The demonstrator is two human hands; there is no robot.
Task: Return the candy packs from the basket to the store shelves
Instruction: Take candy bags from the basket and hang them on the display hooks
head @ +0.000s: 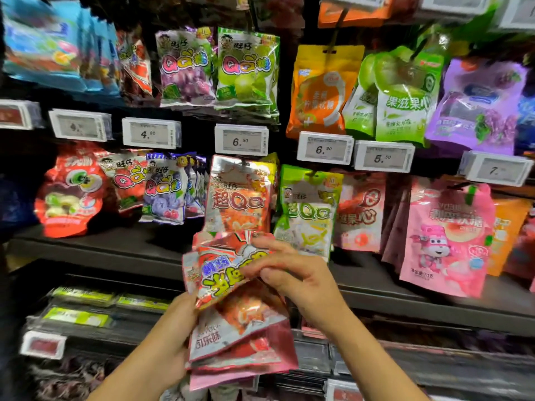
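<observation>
A bunch of red and pink candy packs (240, 337) is held low in the centre, in front of the shelves. My left hand (176, 337) grips the bunch from the left side and below. My right hand (292, 273) pinches the top pack (217, 273), a red one with yellow lettering, bent and tilted over the rest. Straight behind it a matching red-orange pack (238, 195) hangs on a peg. The basket is out of view.
Rows of hanging candy packs fill the shelves: purple (185, 68) and green (247, 68) ones above, a green pack (307, 209) and pink packs (445, 235) to the right. White price tags (241, 139) line the shelf edges. A dark shelf board (95, 247) runs below the pegs.
</observation>
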